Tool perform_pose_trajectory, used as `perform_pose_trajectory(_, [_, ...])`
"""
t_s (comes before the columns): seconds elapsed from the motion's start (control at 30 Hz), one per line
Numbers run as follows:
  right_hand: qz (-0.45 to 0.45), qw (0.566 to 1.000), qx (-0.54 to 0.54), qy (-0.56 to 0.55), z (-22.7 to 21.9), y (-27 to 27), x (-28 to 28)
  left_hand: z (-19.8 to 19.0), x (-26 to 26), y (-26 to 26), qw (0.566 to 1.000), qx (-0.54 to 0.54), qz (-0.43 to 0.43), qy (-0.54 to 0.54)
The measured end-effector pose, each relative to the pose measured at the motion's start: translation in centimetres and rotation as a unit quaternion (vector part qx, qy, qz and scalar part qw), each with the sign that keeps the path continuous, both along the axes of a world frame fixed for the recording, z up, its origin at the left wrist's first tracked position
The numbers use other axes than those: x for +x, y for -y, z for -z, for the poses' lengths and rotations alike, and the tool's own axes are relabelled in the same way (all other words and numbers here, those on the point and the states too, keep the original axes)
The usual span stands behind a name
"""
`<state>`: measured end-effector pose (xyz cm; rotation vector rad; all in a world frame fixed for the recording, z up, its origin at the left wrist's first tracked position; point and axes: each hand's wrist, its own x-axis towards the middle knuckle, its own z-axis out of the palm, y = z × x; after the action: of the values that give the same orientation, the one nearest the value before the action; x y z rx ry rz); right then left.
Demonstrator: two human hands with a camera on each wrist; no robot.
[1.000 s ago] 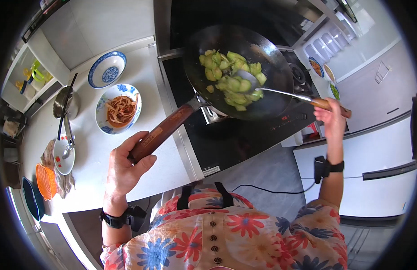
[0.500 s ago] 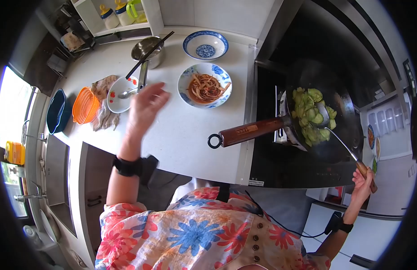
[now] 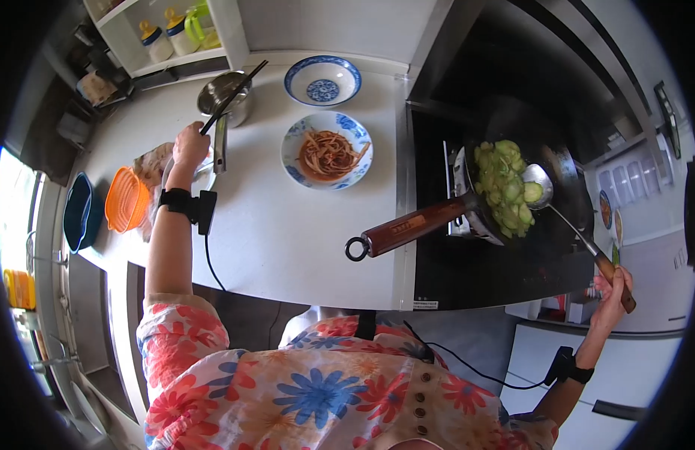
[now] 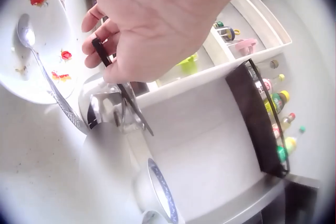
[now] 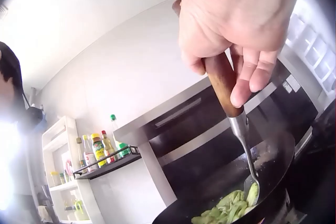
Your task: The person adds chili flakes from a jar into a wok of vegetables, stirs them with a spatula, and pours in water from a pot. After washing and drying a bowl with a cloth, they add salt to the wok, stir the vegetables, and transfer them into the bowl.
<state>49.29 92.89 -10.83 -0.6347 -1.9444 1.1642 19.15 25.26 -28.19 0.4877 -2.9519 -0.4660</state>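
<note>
Since half a second ago, the person's left hand (image 3: 190, 145) has gone from mid-air over the counter to the black chopsticks (image 3: 236, 91), farther up and left in the head view. That arm reaches almost straight up the left of the frame from the floral sleeve (image 3: 184, 334), the back of the hand uppermost. Its thumb and bent fingers pinch the chopsticks near one end, while their other end slants up and right across the metal pot (image 3: 241, 112). Just beside this hand, in the left-wrist view, a white bowl (image 4: 50, 90) with red flowers holds a spoon (image 4: 48, 77).

Over at the lower right, the right forearm angles up and outward, the right hand (image 3: 611, 291) curled around the wooden handle (image 3: 604, 266) of a ladle (image 3: 537, 178). Its head has shifted to the right side of the heap and now sits in the wok (image 3: 566, 169), carrying a pale green slice. Most of the green slices (image 3: 501, 184) lie heaped to the left of it. Nobody's hand is on the wok's brown handle (image 3: 415, 229), which points left over the counter, below a bowl of reddish strips (image 3: 328, 154).
</note>
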Motion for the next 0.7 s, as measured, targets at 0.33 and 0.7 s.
perform_pose_trajectory(0.33, [0.074, 0.997, 0.037, -0.006, -1.6, -1.2, 3.2, -1.0, -0.5, -2.3, 0.989, -0.030, 0.082, -0.115])
perform_pose_trajectory(0.7, [0.062, 0.986, 0.116, 0.104, -7.6, 3.6, 1.2, 1.4, -8.1, -13.4, 0.974, -0.038, 0.214, -0.060])
